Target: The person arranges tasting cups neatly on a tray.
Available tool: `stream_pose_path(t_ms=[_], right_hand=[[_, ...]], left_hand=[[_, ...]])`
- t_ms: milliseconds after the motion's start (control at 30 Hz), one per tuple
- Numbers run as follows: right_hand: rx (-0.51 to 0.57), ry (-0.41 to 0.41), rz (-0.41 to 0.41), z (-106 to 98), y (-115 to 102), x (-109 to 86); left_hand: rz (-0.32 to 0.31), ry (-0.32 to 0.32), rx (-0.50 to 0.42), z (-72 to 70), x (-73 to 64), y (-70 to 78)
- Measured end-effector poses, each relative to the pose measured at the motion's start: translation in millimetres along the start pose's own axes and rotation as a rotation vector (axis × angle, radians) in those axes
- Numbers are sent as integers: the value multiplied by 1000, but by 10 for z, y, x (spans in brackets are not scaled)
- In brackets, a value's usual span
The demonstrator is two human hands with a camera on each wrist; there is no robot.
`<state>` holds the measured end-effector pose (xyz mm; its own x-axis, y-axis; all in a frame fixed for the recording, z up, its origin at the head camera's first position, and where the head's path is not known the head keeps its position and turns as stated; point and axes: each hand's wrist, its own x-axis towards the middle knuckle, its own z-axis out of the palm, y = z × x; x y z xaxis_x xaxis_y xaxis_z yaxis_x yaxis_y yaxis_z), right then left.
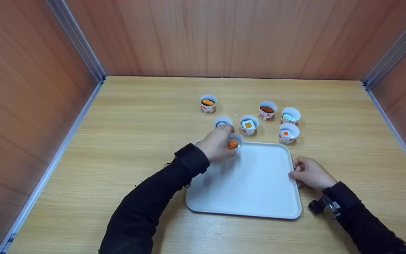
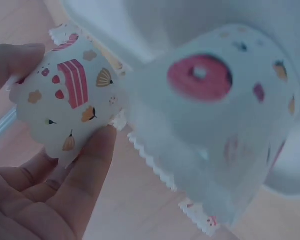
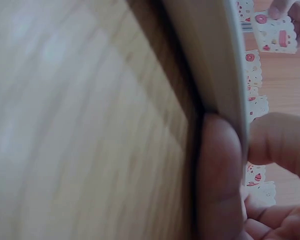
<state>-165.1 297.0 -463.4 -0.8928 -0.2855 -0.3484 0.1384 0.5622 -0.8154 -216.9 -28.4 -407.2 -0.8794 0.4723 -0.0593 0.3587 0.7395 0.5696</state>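
My left hand [image 1: 219, 143] grips a paper cup [image 1: 238, 139] by its sides, above the back left of a white tray [image 1: 256, 187]. The cup holds an orange-brown piece; its wall shows a printed cake slice [image 2: 74, 82] in the left wrist view. Another printed paper cup [image 2: 225, 105] looms close to that camera, against the white tray; the head view does not show it clearly. On the tray's right edge, my right hand [image 1: 310, 173] pinches the rim between thumb and fingers, as the right wrist view shows with fingers [image 3: 220, 165] against the tray side.
Behind the tray stand several printed paper cups: one with orange pieces [image 1: 208, 103], one with a white-and-orange square [image 1: 248, 125], one with reddish-brown filling [image 1: 267, 110], and two at right [image 1: 288, 133]. Another cup [image 1: 223, 121] is partly hidden behind my left hand. Wooden panels [image 1: 224, 38] enclose the table.
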Motion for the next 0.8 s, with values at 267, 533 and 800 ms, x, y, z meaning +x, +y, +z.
stream_pose_path(t_ms=[267, 533, 800], right_hand=[[-21, 4, -5, -4, 6, 8], [-21, 5, -3, 0, -6, 4], [-29, 7, 9, 1, -10, 6]], left_hand=[[6, -41, 70, 195, 75, -12], [-7, -84, 153, 255, 118, 6], [-28, -112, 182, 251, 135, 29]])
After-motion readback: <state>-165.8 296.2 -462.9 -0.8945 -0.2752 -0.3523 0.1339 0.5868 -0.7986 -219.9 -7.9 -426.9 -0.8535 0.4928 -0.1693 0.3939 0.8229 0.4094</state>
